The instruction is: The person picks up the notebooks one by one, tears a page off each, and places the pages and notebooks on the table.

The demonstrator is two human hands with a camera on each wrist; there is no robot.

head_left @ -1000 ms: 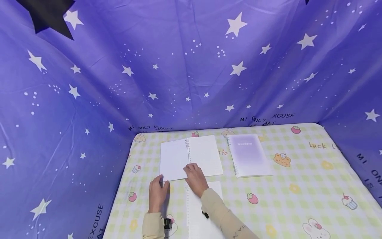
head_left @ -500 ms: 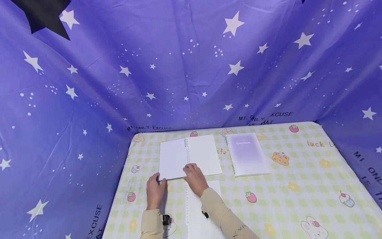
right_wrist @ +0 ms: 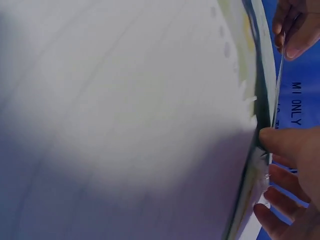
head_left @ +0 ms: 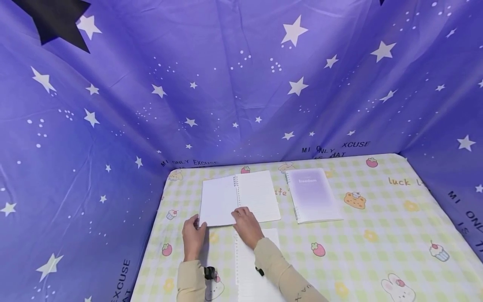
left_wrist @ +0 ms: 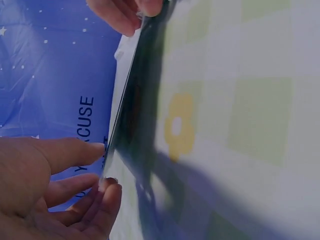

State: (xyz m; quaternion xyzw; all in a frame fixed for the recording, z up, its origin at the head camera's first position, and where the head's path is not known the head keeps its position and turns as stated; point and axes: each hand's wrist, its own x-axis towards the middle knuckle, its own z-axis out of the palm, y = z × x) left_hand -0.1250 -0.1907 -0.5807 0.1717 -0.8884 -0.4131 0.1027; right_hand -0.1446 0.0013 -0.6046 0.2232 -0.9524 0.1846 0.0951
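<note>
An open spiral notebook (head_left: 259, 195) lies on the table, its left side (head_left: 219, 201) slightly raised from the cloth along the near edge. My left hand (head_left: 193, 239) pinches the near left corner between thumb and fingers; the left wrist view shows the thin edge (left_wrist: 122, 95) running from there to the other hand. My right hand (head_left: 247, 226) grips the near end of the notebook by the coil, thumb at the near edge. Partly under the right forearm lies a loose lined sheet (head_left: 250, 272) with a row of holes down its left side.
A closed purple spiral notebook (head_left: 315, 201) marked "freedom" lies to the right. Underneath is a table with a green checked cloth (head_left: 362, 264). Blue starry curtains (head_left: 241, 105) hang behind it and at the sides.
My left hand has shifted slightly left and now pinches the notebook's corner, whose near left edge stands a little off the cloth. The right hand has stayed by the coil.
</note>
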